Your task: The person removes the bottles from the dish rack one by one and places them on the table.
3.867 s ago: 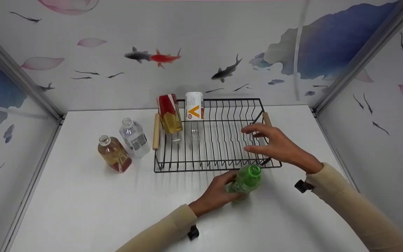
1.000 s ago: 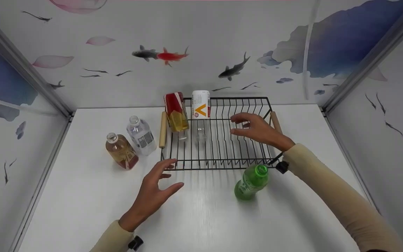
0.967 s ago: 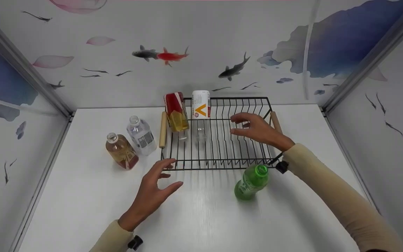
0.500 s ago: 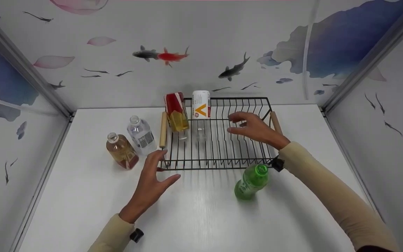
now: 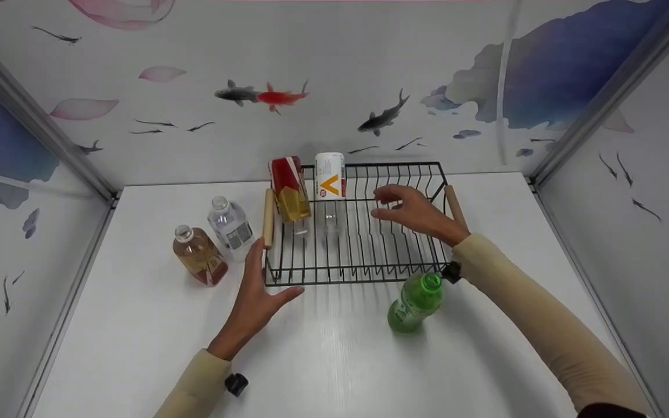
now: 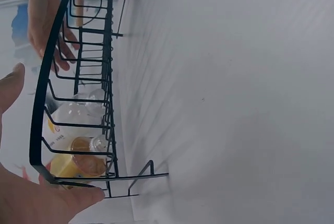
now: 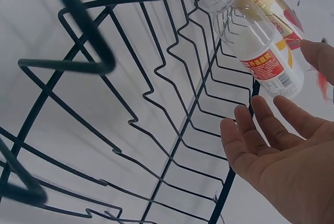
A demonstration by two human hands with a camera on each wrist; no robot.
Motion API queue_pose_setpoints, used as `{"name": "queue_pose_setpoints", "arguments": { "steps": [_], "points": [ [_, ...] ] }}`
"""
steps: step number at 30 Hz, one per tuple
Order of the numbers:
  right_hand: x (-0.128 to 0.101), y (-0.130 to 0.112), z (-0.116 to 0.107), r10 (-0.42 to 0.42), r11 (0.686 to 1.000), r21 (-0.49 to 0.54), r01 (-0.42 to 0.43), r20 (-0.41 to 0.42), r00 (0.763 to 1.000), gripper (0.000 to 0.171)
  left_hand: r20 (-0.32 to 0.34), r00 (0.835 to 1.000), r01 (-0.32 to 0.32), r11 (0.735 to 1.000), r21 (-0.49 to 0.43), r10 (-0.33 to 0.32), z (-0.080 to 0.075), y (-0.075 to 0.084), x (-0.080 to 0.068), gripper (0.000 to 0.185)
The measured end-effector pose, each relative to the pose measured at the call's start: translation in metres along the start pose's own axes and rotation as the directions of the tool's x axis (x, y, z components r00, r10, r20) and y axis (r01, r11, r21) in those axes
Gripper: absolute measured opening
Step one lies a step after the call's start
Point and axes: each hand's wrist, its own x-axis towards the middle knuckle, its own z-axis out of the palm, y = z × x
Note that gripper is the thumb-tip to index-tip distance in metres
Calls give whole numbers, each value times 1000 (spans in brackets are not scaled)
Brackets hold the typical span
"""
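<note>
Left hand: the left hand (image 5: 258,293) is spread flat with straight fingers and the thumb held out, at the near left corner of the wire dish rack (image 5: 363,277); it grips nothing. In the left wrist view its fingertips (image 6: 88,197) lie against the rack's corner wire.
Right hand: the right hand (image 5: 413,212) hovers over the far middle of the rack, fingers loosely extended and slightly parted, pointing left toward the upturned bottles; it holds nothing. In the right wrist view the palm (image 7: 284,164) is open just beside the white-labelled bottle (image 7: 261,46).
Dish rack: black wire, standing on the white table (image 5: 334,360) toward its far side, with a wooden handle on its left end (image 5: 268,217) and another on its right end (image 5: 452,206).
Bottles in rack: a red-and-gold labelled bottle (image 5: 288,188) and the white-labelled bottle (image 5: 329,184) stand neck down at the far left of the rack, side by side.
Green bottle: the green bottle (image 5: 414,302) stands upright and uncapped on the table, just near of the rack's near right corner, well apart from both hands.
Bottles at left: an amber-filled bottle (image 5: 198,255) and a clear bottle (image 5: 229,227) stand uncapped on the table left of the rack, close together; the clear one is nearest the left hand.
</note>
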Motion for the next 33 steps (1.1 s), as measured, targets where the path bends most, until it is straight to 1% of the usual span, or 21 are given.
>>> {"name": "queue_pose_setpoints", "arguments": {
  "steps": [5, 12, 17, 20, 26, 33],
  "points": [
    [4, 2, 1, 3, 1000, 27, -3, -7, 1000, 61, -2, 999, 32, 998, -53, -32, 7, -7, 4, 126],
    [11, 2, 6, 44, 998, 43, -43, -11, 999, 67, 3, 1000, 31, 993, -114, -31, 9, -14, 8, 121],
    [23, 0, 10, 62, 997, 47, -62, -6, 998, 69, 7, 999, 40, 992, -122, -39, 6, -16, 11, 120],
    [28, -1, 12, 58, 997, 47, -58, 4, 998, 70, 7, 999, 38, 991, -127, -38, 4, -16, 12, 120],
    [35, -2, 17, 55, 996, 65, -56, 16, 998, 74, 3, 1000, 23, 989, -149, -22, 4, -17, 12, 120],
    [42, -3, 24, 70, 995, 68, -72, 32, 997, 71, 9, 1000, 11, 988, -155, -9, 3, -20, 13, 120]
  ]
}}
